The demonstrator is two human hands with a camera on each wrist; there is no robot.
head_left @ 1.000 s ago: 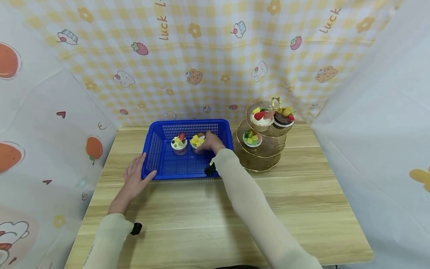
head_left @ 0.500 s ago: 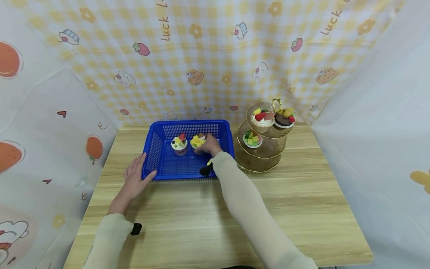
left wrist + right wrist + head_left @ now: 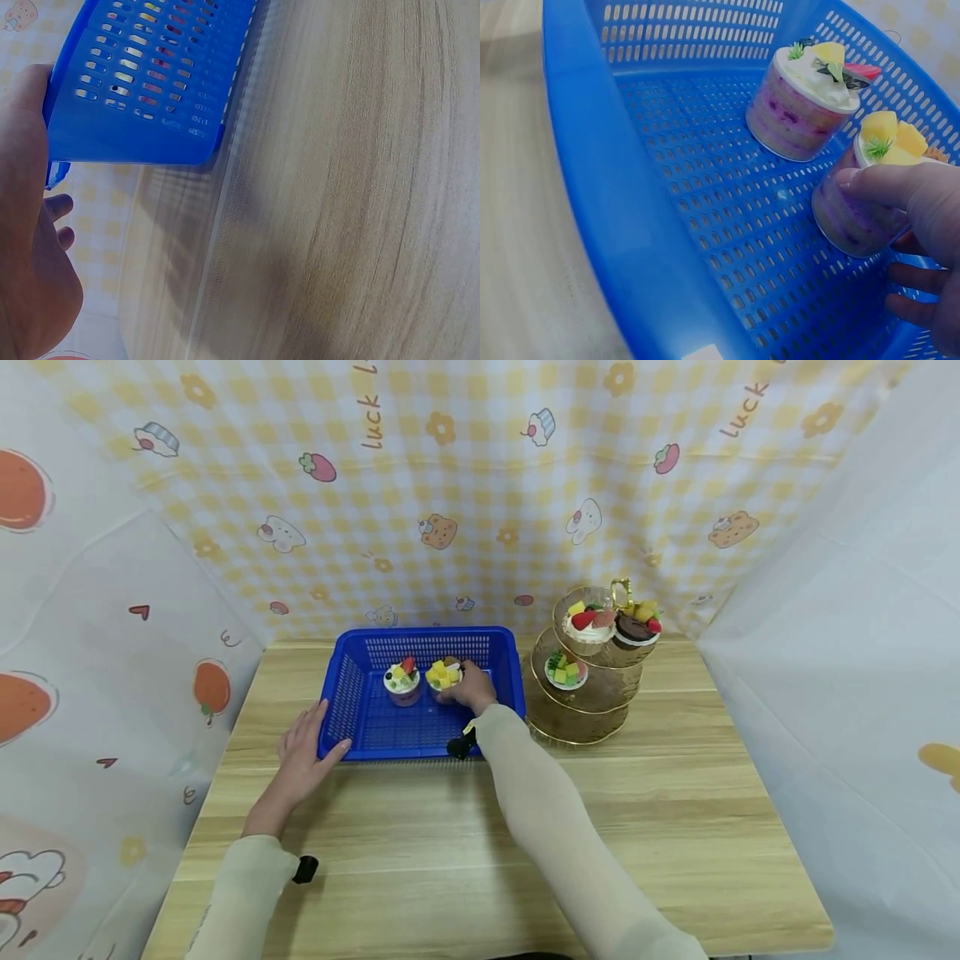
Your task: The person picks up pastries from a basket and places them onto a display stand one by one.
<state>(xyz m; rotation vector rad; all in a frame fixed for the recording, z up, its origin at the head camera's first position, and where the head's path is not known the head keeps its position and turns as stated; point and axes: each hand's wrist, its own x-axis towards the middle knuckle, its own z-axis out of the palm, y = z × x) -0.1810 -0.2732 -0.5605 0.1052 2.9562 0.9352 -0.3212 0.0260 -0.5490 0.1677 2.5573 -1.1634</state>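
In the head view, my right hand [image 3: 474, 687] reaches into a blue plastic basket [image 3: 408, 752] and grips a dessert cup with yellow fruit cubes [image 3: 442, 675] from its right side. The right wrist view shows my thumb [image 3: 881, 184] against the cup's clear wall, over purple and cream layers. Beside it on the basket floor stands a second dessert cup [image 3: 802, 105], topped with cream, yellow fruit and a red slice. My left hand [image 3: 300, 747] rests at the basket's front left corner, fingers along the left side and thumb at the front rim.
A three-tier stand with gold rims [image 3: 581, 731] stands right of the basket. Two fruit-topped desserts, one cream [image 3: 588, 625] and one chocolate [image 3: 636, 628], sit on its top tier; a small fruit tart [image 3: 566, 671] is on the middle one. A patterned curtain [image 3: 480, 485] hangs behind the wooden table [image 3: 675, 827].
My right hand and forearm have shifted slightly left, the hand settling closer around the cup. The left hand keeps its place on the basket, and both cups stay where they were.
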